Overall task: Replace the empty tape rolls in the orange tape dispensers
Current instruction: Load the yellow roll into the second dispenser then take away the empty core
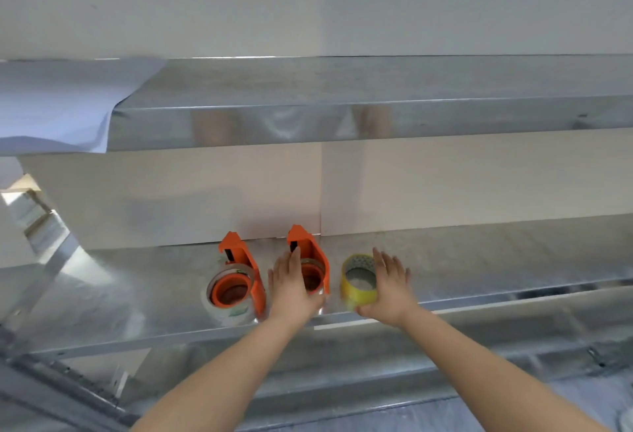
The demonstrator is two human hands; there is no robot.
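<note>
Two orange tape dispensers stand side by side on a metal shelf. The left dispenser carries a clear tape roll on its orange hub. My left hand lies over the left side of the right dispenser, fingers wrapped on it and its roll. To its right sits a yellow tape roll, lying with its hole facing up. My right hand grips that roll from the right, thumb under its near edge.
A second metal shelf hangs above, with white sheeting draped over its left end. A pale wall panel backs the lower shelf. Metal framing runs below at the left.
</note>
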